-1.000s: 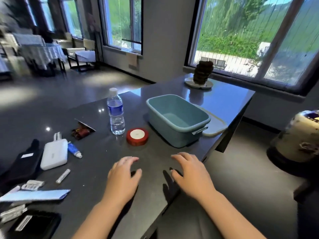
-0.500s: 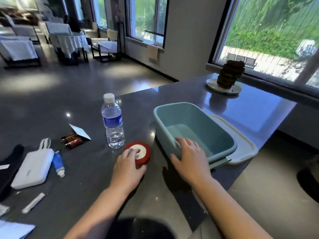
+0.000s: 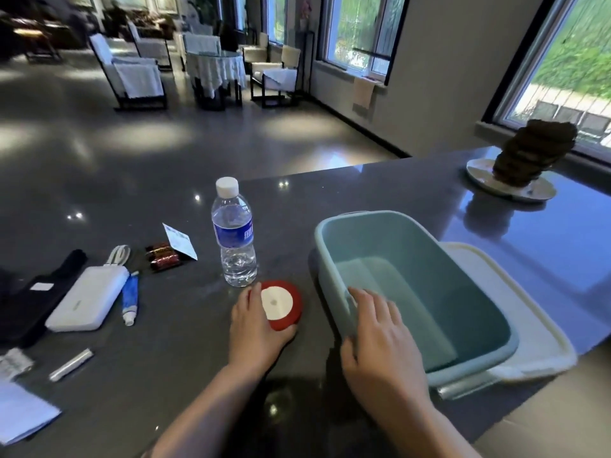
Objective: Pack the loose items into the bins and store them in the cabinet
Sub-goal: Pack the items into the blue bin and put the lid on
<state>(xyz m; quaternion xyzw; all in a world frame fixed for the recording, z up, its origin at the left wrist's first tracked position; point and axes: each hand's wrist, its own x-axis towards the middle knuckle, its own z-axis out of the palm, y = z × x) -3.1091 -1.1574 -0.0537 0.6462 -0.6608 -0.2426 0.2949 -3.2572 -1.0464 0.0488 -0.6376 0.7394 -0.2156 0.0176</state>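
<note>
Two hands at work on a dark, glossy counter (image 3: 380, 193) — largest thing in view, running from the near edge to the window side. Next in size, a teal bin (image 3: 472, 309), open and with nothing inside, sitting on the counter's right part, partly on top of a white lid (image 3: 515, 292) that sticks out beyond its far and right sides. Right hand (image 3: 380, 342) gripping the bin's near-left rim: fingers (image 3: 367, 302) curled over the edge into the inside, thumb pressed on the outer wall. Left hand (image 3: 258, 328) just left of the bin, fingers and thumb curled round a red ribbon spool (image 3: 281, 305) with a white centre, flat on the counter, between the bin and a water bottle (image 3: 234, 239). Bottle upright, capped, just behind the spool. Farther back on the right, a pale plate (image 3: 479, 170) carrying a dark brown stack (image 3: 529, 150).

Left part of the counter, well apart from the bin — a black cloth item (image 3: 33, 299), a white power bank (image 3: 86, 299) with a looped white cable (image 3: 117, 256) at its far end, a small blue tube (image 3: 129, 299) lying just beside it, a small white card (image 3: 180, 242) leaning over dark red wrapped pieces (image 3: 162, 257). Nearer the front edge: a thin silvery stick (image 3: 71, 364), a crumpled packet (image 3: 15, 361), a sheet of white paper (image 3: 23, 414).
</note>
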